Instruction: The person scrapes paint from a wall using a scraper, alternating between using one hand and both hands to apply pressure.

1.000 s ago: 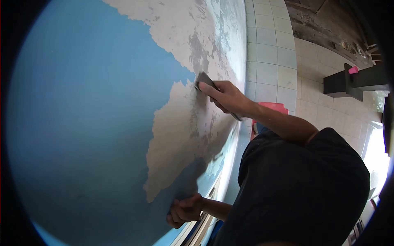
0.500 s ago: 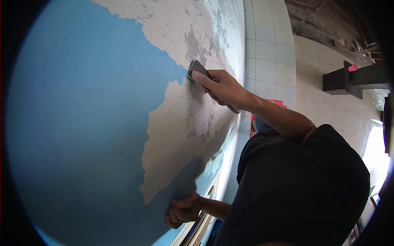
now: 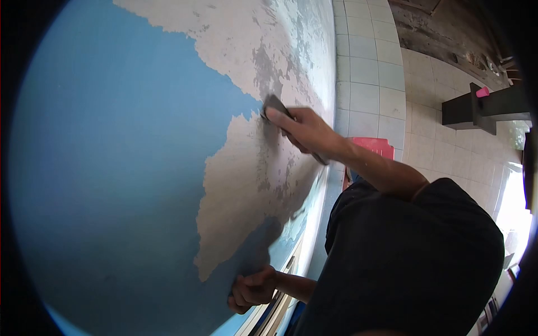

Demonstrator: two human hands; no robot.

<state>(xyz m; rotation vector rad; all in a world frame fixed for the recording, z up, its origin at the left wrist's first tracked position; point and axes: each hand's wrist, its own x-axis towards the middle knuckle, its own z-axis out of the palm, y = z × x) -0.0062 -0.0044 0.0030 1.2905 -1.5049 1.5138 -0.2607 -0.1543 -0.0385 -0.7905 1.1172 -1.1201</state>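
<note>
My right hand (image 3: 311, 131) is closed around a grey scraper (image 3: 276, 105), with the thumb along its blade and the handle end sticking out below the palm. The blade lies at the wall, at the tip of a tongue of blue paint (image 3: 224, 84). Around it the bare patch (image 3: 235, 179) is pale with grey, flaky marks. Lower down, my left hand (image 3: 253, 288) is curled into a fist against the shadowed blue wall, beside the window frame (image 3: 283, 305). What its fingers hold, if anything, is hidden.
A red plastic chair (image 3: 372, 147) stands near my right forearm on the tiled floor (image 3: 364, 98). Farther off is a dark bench-like piece (image 3: 457, 115) with a pink cup (image 3: 482, 92) on it.
My right hand and the scraper have shifted slightly down and right in the picture. The view has moved a little, and more of the red chair shows. The left hand keeps its curled pose.
</note>
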